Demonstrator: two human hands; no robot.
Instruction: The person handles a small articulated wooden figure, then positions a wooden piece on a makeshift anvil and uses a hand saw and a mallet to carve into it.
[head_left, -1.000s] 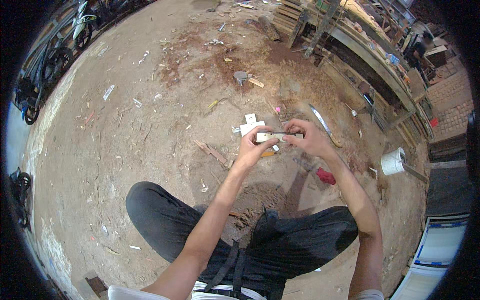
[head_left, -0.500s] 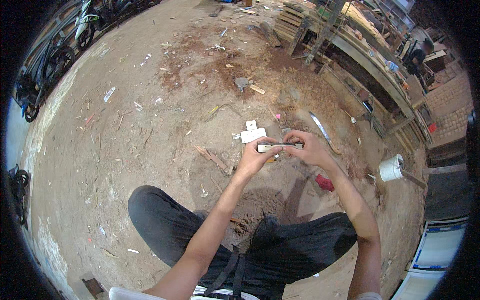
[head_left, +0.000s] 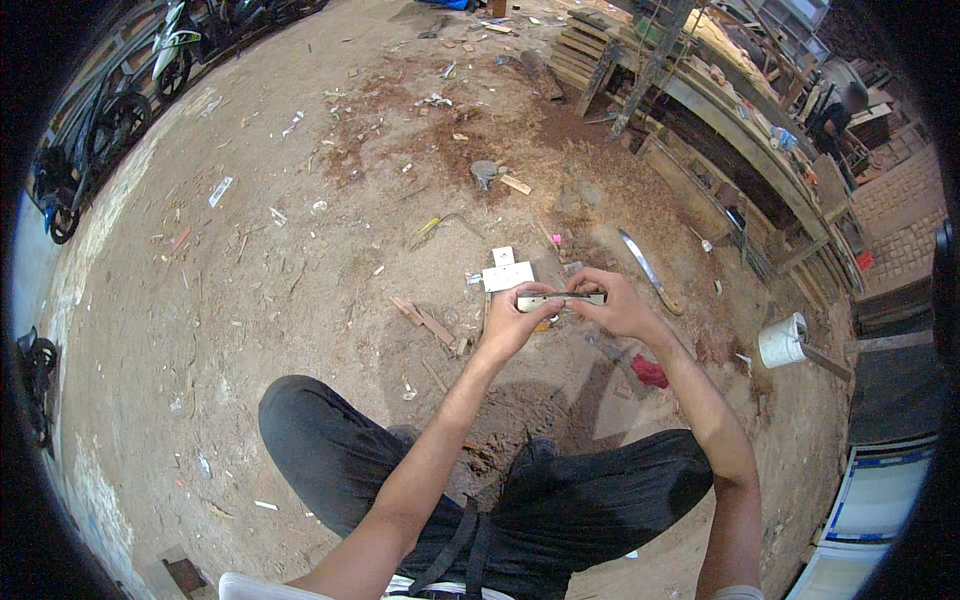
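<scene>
Out in front of my knees, both hands grip one flat, narrow piece with a white side and a dark upper edge; its exact kind cannot be made out. My left hand pinches its left end, thumb along the near side. At the other end, the fingers and thumb of my right hand close round it. Just beyond the left hand, a white rectangular piece lies on the ground against a smaller white piece with dark spots. A small yellow thing shows partly below the held piece.
A curved blade with a brown handle lies to the right, past a red cloth. Farther right stands a white bucket. Wood scraps lie left. A timber bench and a person are at the far right; motorbikes far left.
The held piece has tilted slightly, showing more of its white side. Both hands keep their hold in nearly the same place.
</scene>
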